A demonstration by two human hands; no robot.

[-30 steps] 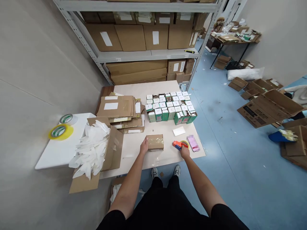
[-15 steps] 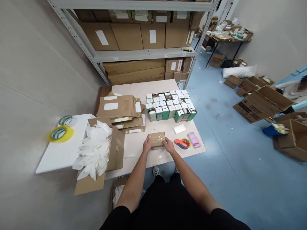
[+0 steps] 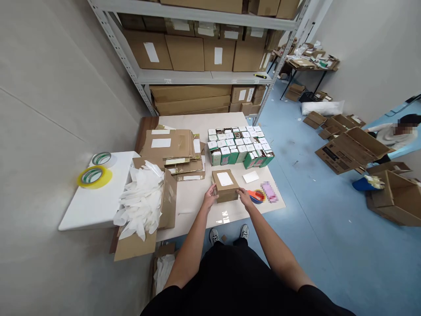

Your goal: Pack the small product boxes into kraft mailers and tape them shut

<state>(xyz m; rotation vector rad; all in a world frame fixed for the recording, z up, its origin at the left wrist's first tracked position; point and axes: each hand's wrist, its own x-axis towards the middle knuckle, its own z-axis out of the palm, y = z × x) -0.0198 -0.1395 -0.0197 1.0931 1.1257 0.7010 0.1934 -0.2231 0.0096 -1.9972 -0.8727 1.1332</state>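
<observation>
A small brown cardboard box [image 3: 225, 184] with a white label on top sits near the front of the pale table [image 3: 197, 206]. My left hand [image 3: 210, 196] grips its left side and my right hand [image 3: 245, 196] grips its right side, fingers curled on it. Just right of the box lie an orange tape dispenser [image 3: 256, 195], a white label [image 3: 250, 177] and a pink item [image 3: 269, 191]. Behind the box stands a block of several small green-and-white boxes [image 3: 240, 147].
Flattened cardboard mailers [image 3: 171, 149] are stacked at the left. An open carton of white packing bags [image 3: 141, 199] sits beside a white side table with tape rolls [image 3: 94, 175]. Shelving [image 3: 197, 77] holds cartons. Open boxes [image 3: 355, 147] and a seated person [image 3: 393, 134] are at the right.
My right hand left the tape dispenser and came onto the box. Both hands turned the box over, so its labelled face is now on top instead of the taped side.
</observation>
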